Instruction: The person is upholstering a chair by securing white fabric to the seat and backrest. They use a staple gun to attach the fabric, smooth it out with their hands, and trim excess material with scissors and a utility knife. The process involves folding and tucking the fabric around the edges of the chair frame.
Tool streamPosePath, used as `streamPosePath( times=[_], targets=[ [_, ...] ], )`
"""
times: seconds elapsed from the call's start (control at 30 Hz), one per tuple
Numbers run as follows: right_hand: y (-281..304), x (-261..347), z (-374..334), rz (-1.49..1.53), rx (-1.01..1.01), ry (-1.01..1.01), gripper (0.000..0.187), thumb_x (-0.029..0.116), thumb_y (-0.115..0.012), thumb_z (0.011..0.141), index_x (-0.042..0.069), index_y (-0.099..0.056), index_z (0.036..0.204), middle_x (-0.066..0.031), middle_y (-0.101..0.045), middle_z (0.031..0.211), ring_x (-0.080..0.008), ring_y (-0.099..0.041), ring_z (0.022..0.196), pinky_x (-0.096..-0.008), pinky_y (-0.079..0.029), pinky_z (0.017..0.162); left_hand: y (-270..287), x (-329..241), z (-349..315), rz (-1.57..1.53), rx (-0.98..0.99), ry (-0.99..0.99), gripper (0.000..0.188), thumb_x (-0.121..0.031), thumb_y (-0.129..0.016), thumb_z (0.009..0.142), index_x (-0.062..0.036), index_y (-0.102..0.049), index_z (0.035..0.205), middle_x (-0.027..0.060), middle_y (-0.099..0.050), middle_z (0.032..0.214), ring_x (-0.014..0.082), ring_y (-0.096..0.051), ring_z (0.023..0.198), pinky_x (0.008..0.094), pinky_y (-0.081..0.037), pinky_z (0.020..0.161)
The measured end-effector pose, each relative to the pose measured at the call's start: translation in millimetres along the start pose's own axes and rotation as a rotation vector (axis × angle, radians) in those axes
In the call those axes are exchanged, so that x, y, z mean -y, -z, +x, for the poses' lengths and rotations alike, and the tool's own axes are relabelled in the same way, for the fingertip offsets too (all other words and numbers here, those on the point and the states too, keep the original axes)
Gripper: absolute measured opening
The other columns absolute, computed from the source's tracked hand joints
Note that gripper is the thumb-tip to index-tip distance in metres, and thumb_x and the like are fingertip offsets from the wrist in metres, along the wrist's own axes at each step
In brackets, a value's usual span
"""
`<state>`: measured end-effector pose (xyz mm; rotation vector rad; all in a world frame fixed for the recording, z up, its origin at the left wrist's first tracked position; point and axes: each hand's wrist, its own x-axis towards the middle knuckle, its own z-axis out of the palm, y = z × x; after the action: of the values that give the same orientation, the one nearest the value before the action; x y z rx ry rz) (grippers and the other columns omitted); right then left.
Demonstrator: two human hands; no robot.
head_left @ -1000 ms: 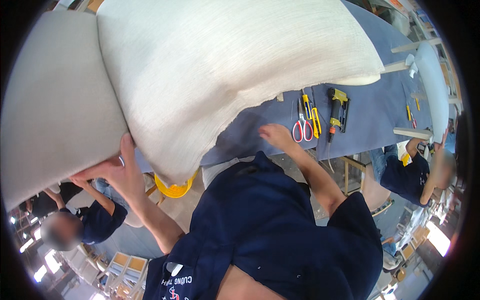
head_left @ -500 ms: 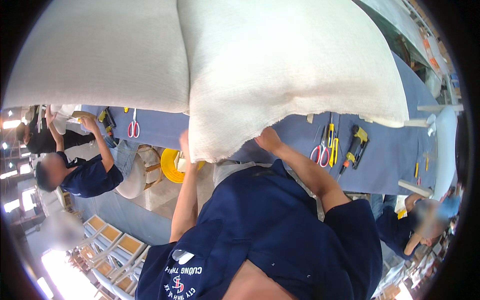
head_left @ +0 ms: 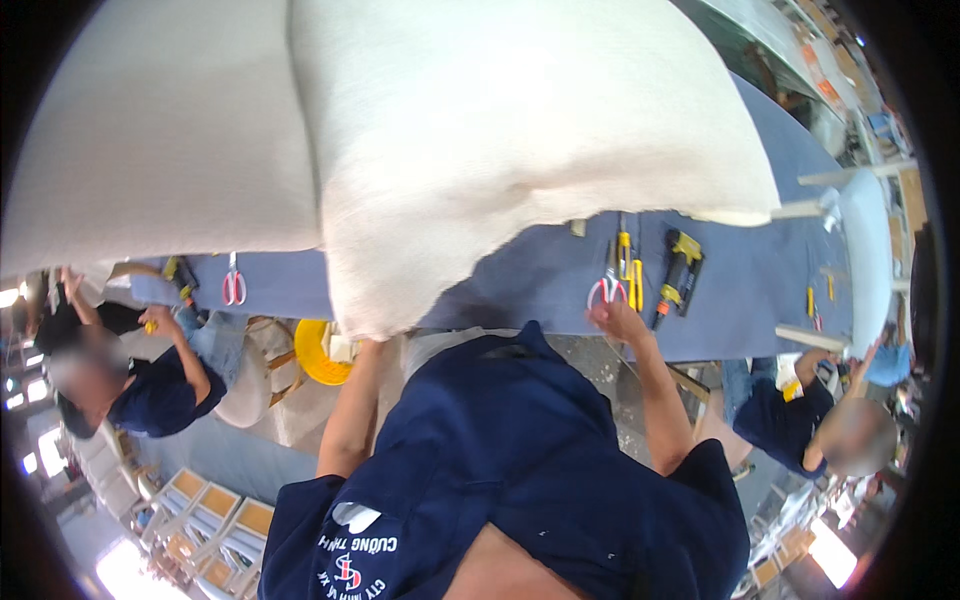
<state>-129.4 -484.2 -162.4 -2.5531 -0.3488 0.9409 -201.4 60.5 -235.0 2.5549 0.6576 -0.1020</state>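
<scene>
Cushion: we have a big cream cushion (head_left: 520, 130) up close to the camera, filling the top of the view, above the blue bench (head_left: 760, 270).
Second cushion: another pale one (head_left: 160, 130) sits just beside it on the left, the two touching along a seam-like line.
Left hand: our left forearm (head_left: 350, 410) runs up under the cushion's lower corner; the hand itself is hidden behind the fabric, so we cannot tell how it is closed, though it probably bears the load.
Right hand: our right hand (head_left: 618, 322) is at the bench edge, fingers loosely curled, touching or just short of the red-handled scissors (head_left: 606, 290); we see nothing clamped in it.
Tools: yellow hand tools (head_left: 630, 270) and a yellow-and-black power tool (head_left: 680, 275) lie just beside the scissors.
Others: a person in navy (head_left: 150, 390) works at the left, another (head_left: 790, 420) at the right; a yellow bucket (head_left: 318, 352) stands below the bench.
Risk: we judge the cushion is carried on one arm only, so it could slump or slide off the bench edge.
Risk: it blocks our sight of the bench, so the right hand may meet the scissor blades or knock a tool down.
</scene>
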Motion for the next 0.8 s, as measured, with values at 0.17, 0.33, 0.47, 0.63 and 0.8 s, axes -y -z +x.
streamPosePath(
  times=[0.17, 0.33, 0.47, 0.63, 0.8],
  targets=[
    [22.0, -46.3, 9.2, 0.108, -0.619, -0.236, 0.032, 0.037, -0.058, 0.098, 0.009, -0.072, 0.101, -0.0216, -0.072, 0.09, -0.0443, -0.069, 0.087, -0.0539, -0.055, 0.08, -5.4, 11.3, 0.9, 0.007, 0.035, 0.016, 0.035, -0.025, -0.066, 0.093, -0.005, -0.064, 0.122, 0.0199, -0.069, 0.111, 0.0373, -0.066, 0.108, 0.0467, -0.051, 0.093],
    [11.8, -74.0, 39.9, -0.032, -0.705, -0.462, 0.035, 0.032, -0.063, 0.094, 0.005, -0.067, 0.116, -0.0225, -0.072, 0.109, -0.0435, -0.068, 0.101, -0.0529, -0.054, 0.09, 2.0, 20.3, -10.7, -0.005, 0.048, 0.032, 0.033, -0.026, -0.066, 0.093, -0.006, -0.066, 0.12, 0.0211, -0.071, 0.108, 0.039, -0.068, 0.106, 0.0478, -0.052, 0.09],
    [4.7, -97.6, 58.6, -0.061, -0.649, -0.477, 0.037, 0.035, -0.067, 0.09, 0.003, -0.066, 0.109, -0.0242, -0.07, 0.108, -0.0445, -0.067, 0.104, -0.054, -0.053, 0.09, 7.5, 44.9, -45.8, -0.057, 0.027, 0.063, 0.032, -0.028, -0.066, 0.093, -0.0067, -0.067, 0.117, 0.0221, -0.073, 0.105, 0.0404, -0.069, 0.104, 0.0487, -0.054, 0.088],
    [-5.7, -92.3, 60.8, -0.029, -0.535, -0.499, 0.043, 0.036, -0.065, 0.087, -0.005, -0.071, 0.095, -0.0291, -0.072, 0.096, -0.0496, -0.069, 0.09, -0.0558, -0.054, 0.082, -4.1, 130.0, -148.4, -0.097, 0.077, 0.315, 0.033, -0.023, -0.05, 0.097, -0.0076, -0.068, 0.121, 0.0247, -0.071, 0.113, 0.0411, -0.067, 0.111, 0.0512, -0.051, 0.097],
    [9.6, -14.9, 55.1, 0.432, -1.028, -0.333, 0.036, 0.033, -0.051, 0.107, 0.002, -0.058, 0.125, -0.0271, -0.071, 0.096, -0.046, -0.068, 0.086, -0.0527, -0.051, 0.075, -45.0, 201.0, -240.3, -0.094, 0.648, 0.668, 0.047, -0.025, -0.05, 0.098, -0.0068, -0.058, 0.14, 0.0204, -0.06, 0.141, 0.036, -0.056, 0.132, 0.048, -0.043, 0.112]
  ],
)
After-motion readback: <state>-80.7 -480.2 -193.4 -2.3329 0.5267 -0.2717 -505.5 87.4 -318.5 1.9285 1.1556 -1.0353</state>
